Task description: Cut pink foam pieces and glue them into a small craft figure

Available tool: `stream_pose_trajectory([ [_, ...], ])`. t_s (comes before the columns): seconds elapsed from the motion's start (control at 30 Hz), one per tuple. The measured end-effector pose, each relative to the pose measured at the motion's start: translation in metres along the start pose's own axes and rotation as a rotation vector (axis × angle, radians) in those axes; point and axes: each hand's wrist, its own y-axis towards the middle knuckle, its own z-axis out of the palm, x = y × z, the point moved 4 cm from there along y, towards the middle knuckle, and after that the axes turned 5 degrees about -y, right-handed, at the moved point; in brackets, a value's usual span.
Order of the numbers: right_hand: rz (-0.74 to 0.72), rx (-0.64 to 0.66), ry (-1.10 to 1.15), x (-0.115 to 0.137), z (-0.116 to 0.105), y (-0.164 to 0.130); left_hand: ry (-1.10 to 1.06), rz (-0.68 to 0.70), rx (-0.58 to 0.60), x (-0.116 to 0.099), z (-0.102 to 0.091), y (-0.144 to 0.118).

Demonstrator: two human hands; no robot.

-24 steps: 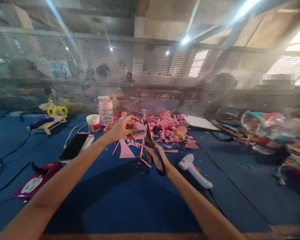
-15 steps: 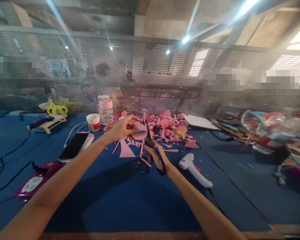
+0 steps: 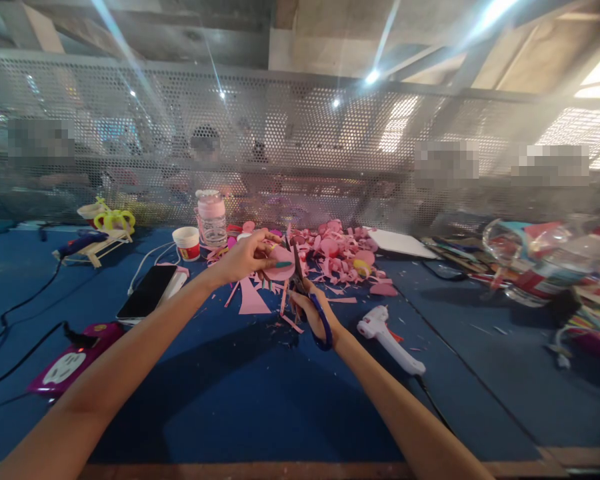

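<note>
My left hand (image 3: 243, 257) pinches a round pink foam piece (image 3: 280, 263) above the blue table (image 3: 260, 393). Blue-handled scissors (image 3: 310, 300) are gripped in my right hand (image 3: 314, 312), their blades pointing up into the edge of the pink piece. Both hands hover just in front of a heap of pink foam cut-outs (image 3: 340, 253). Pink strips and a triangular offcut (image 3: 253, 300) lie on the cloth under my hands.
A white glue gun (image 3: 387, 339) lies right of my right hand. A phone (image 3: 147, 292), a small cup (image 3: 187, 243), a pink-lidded jar (image 3: 211, 217) and a purple power strip (image 3: 67, 363) sit left. Cluttered bags fill the right side; a perforated metal screen (image 3: 300, 147) stands behind.
</note>
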Motion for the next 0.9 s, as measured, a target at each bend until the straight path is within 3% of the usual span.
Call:
stream_pose_trajectory([
  [0.3, 0.026, -0.01, 0.033, 0.0, 0.001, -0.001, 0.05, 0.046, 0.005, -0.004, 0.0, 0.001],
  [0.9, 0.038, 0.01, -0.036, 0.018, 0.0, -0.006, 0.076, 0.003, -0.009, -0.003, 0.0, -0.001],
])
